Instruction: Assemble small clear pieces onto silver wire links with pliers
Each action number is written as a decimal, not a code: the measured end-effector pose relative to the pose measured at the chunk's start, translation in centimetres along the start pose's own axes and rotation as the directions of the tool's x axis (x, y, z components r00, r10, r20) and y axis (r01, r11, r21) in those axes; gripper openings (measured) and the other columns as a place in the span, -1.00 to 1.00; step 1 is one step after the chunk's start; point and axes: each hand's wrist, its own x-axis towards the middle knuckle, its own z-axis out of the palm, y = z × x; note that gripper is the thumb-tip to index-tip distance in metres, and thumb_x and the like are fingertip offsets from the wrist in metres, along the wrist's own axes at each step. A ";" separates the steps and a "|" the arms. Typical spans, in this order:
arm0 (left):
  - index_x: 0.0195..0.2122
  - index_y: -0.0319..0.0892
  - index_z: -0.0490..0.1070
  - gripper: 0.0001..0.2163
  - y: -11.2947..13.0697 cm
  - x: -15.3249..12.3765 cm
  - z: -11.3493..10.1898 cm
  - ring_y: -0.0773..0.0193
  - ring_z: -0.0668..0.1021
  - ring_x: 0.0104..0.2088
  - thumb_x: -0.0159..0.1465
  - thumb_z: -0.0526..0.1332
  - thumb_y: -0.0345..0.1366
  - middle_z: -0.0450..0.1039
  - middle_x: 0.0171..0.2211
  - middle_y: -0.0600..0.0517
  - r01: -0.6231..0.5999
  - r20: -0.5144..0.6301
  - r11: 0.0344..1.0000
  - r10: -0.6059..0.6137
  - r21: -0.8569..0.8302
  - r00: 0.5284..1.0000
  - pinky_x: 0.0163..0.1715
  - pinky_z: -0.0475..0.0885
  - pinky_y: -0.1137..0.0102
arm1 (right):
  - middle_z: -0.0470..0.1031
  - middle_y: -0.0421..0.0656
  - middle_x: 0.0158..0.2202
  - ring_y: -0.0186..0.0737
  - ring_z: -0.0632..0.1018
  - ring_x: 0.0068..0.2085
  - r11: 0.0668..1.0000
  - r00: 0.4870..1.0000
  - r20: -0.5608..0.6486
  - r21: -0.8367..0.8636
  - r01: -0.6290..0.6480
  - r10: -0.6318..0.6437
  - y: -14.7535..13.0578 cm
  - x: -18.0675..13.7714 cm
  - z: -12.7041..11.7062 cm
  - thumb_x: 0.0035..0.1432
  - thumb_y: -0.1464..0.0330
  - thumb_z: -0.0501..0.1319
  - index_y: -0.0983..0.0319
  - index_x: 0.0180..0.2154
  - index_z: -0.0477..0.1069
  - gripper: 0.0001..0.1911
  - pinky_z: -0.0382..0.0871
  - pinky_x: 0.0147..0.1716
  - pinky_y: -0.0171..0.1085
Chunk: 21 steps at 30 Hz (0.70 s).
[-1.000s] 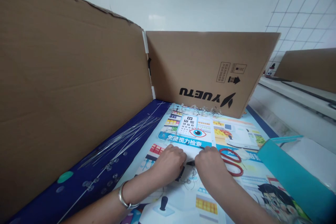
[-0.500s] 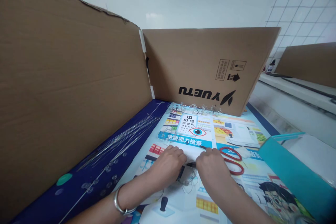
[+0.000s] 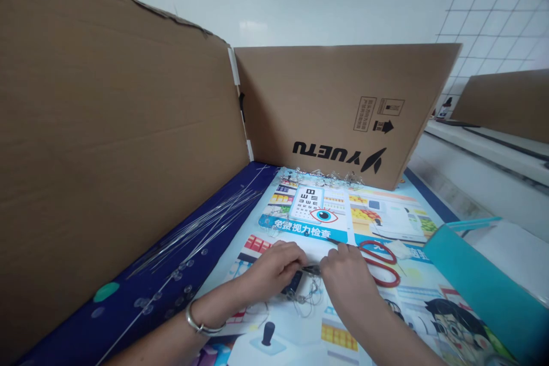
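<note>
My left hand (image 3: 274,266) and my right hand (image 3: 345,271) are closed and meet low in the middle, over a printed poster (image 3: 386,217) that covers the table. Between their fingertips is a thin dark tool (image 3: 311,269). A small dark object (image 3: 292,285) with clear beads and thin wire hangs below my left hand's fingers. A silver bangle (image 3: 198,323) sits on my left wrist. Red-handled scissors (image 3: 380,263) lie just right of my right hand.
Tall cardboard walls stand at the left (image 3: 111,126) and behind (image 3: 343,108). Thin wire strands (image 3: 201,223) and clear beads (image 3: 180,280) lie on a dark blue strip at the left. A teal box (image 3: 480,286) stands at the right. Clear pieces (image 3: 326,176) line the back wall's foot.
My left hand has shifted slightly and tilted, so the small dark object and its wire show more below the fingers. My right hand stays in place.
</note>
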 end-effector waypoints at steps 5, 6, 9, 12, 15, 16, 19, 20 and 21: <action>-0.29 -0.16 0.29 -0.79 -0.4 -0.2 0.4 0.33 0.38 -0.31 0.20 -0.03 -0.57 0.37 -0.34 0.08 -0.011 -0.033 1.000 0.011 -0.010 0.999 -0.24 0.24 0.42 | 0.43 -0.01 -0.44 -0.05 0.40 -0.30 1.000 1.000 -0.016 0.028 0.010 -0.010 0.1 -0.4 0.5 0.01 0.58 0.10 0.28 -0.41 0.46 -0.81 0.13 -0.37 -0.16; -0.29 -0.16 0.28 -0.79 -0.4 -0.2 0.4 0.33 0.38 -0.31 0.19 -0.04 -0.57 0.37 -0.34 0.07 -0.022 -0.030 1.000 0.022 -0.002 0.999 -0.25 0.24 0.41 | 0.43 -0.01 -0.44 -0.05 0.40 -0.30 1.000 1.000 -0.017 0.029 0.009 -0.008 0.2 -0.5 0.6 0.00 0.59 0.09 0.28 -0.41 0.46 -0.80 0.13 -0.37 -0.15; -0.28 -0.17 0.26 -0.79 -0.5 -0.3 0.3 0.32 0.38 -0.31 0.19 -0.05 -0.58 0.36 -0.33 0.05 -0.049 -0.001 0.998 0.049 0.033 0.999 -0.24 0.24 0.40 | 0.44 -0.01 -0.43 -0.03 0.41 -0.29 0.999 1.000 -0.007 0.035 0.011 -0.011 0.2 -0.5 0.6 0.00 0.60 0.07 0.28 -0.41 0.45 -0.78 0.13 -0.38 -0.15; -0.29 -0.18 0.25 -0.80 -0.5 -0.3 0.2 0.31 0.37 -0.31 0.20 -0.07 -0.56 0.36 -0.34 0.04 -0.066 0.022 0.996 0.065 0.062 0.998 -0.24 0.23 0.38 | 0.44 -0.01 -0.42 -0.01 0.41 -0.29 0.999 1.000 0.005 0.045 0.010 -0.010 0.3 -0.5 0.5 0.00 0.60 0.07 0.29 -0.41 0.44 -0.78 0.12 -0.38 -0.14; -0.29 -0.19 0.25 -0.80 -0.4 -0.4 0.2 0.31 0.37 -0.31 0.20 -0.08 -0.56 0.36 -0.34 0.03 -0.078 0.022 0.995 0.077 0.067 0.997 -0.25 0.23 0.39 | 0.43 -0.01 -0.42 -0.02 0.40 -0.29 0.998 1.000 0.008 0.055 0.013 -0.014 0.4 -0.6 0.6 0.00 0.60 0.06 0.29 -0.42 0.44 -0.79 0.10 -0.38 -0.15; -0.29 -0.19 0.25 -0.80 -0.3 -0.4 0.2 0.31 0.37 -0.31 0.20 -0.08 -0.56 0.35 -0.34 0.04 -0.081 0.023 0.994 0.079 0.068 0.997 -0.25 0.23 0.39 | 0.43 -0.01 -0.42 -0.03 0.40 -0.29 0.998 1.000 0.007 0.057 0.015 -0.016 0.5 -0.7 0.7 0.00 0.60 0.07 0.28 -0.42 0.44 -0.79 0.09 -0.38 -0.15; -0.29 -0.18 0.26 -0.79 -0.1 -0.4 0.1 0.31 0.36 -0.32 0.21 -0.09 -0.56 0.35 -0.35 0.04 -0.091 0.034 0.993 0.088 0.077 0.995 -0.25 0.23 0.40 | 0.43 -0.03 -0.42 -0.03 0.39 -0.29 0.998 1.000 -0.008 0.066 0.020 -0.020 0.7 -0.9 1.0 0.01 0.59 0.06 0.27 -0.41 0.43 -0.79 0.08 -0.38 -0.15; -0.29 -0.18 0.26 -0.79 0.0 -0.4 0.1 0.31 0.36 -0.32 0.22 -0.09 -0.55 0.35 -0.35 0.04 -0.093 0.038 0.992 0.090 0.083 0.995 -0.25 0.23 0.40 | 0.43 -0.03 -0.41 -0.04 0.38 -0.29 0.997 1.000 -0.018 0.070 0.024 -0.022 0.8 -1.0 1.1 0.01 0.58 0.06 0.27 -0.41 0.43 -0.79 0.07 -0.37 -0.15; -0.28 -0.18 0.27 -0.79 0.1 -0.4 0.1 0.31 0.36 -0.31 0.22 -0.09 -0.55 0.35 -0.35 0.04 -0.096 0.041 0.991 0.093 0.089 0.995 -0.25 0.22 0.40 | 0.42 -0.04 -0.41 -0.04 0.38 -0.29 0.997 0.999 -0.028 0.074 0.028 -0.026 0.9 -1.1 1.2 0.01 0.58 0.06 0.26 -0.40 0.43 -0.79 0.07 -0.36 -0.15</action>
